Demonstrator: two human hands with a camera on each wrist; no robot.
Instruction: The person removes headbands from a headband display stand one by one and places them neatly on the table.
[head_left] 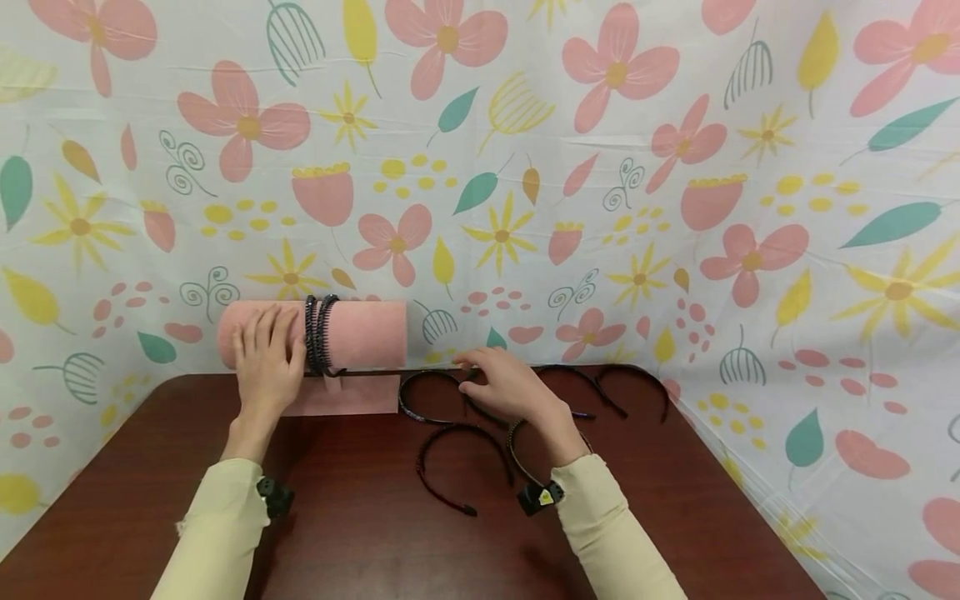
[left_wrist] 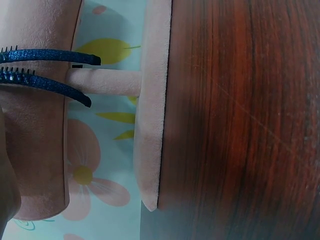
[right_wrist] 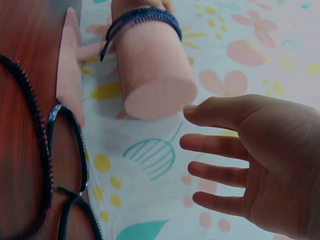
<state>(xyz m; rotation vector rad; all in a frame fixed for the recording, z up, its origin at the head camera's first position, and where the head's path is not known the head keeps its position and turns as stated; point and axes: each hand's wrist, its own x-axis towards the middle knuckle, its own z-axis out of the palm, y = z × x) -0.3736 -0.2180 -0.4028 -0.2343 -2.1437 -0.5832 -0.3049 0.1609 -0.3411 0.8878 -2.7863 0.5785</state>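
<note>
A pink cylindrical headband stand (head_left: 367,333) stands at the back of the table on a flat pink base (head_left: 352,398). Two dark toothed headbands (head_left: 324,333) sit side by side around its roll; in the left wrist view a headband (left_wrist: 50,55) shows a glittery blue surface. My left hand (head_left: 266,354) rests on the roll's left part, fingers laid over the top. My right hand (head_left: 510,385) hangs above several headbands, fingers apart and holding nothing. In the right wrist view that hand (right_wrist: 275,160) is beside the roll's end, not touching it.
Several dark headbands lie on the brown table (head_left: 360,517): one headband (head_left: 420,471) is nearer the front, another headband (head_left: 663,387) lies at the far right. A flowered cloth (head_left: 480,167) hangs directly behind the table. Each wrist wears a small black device.
</note>
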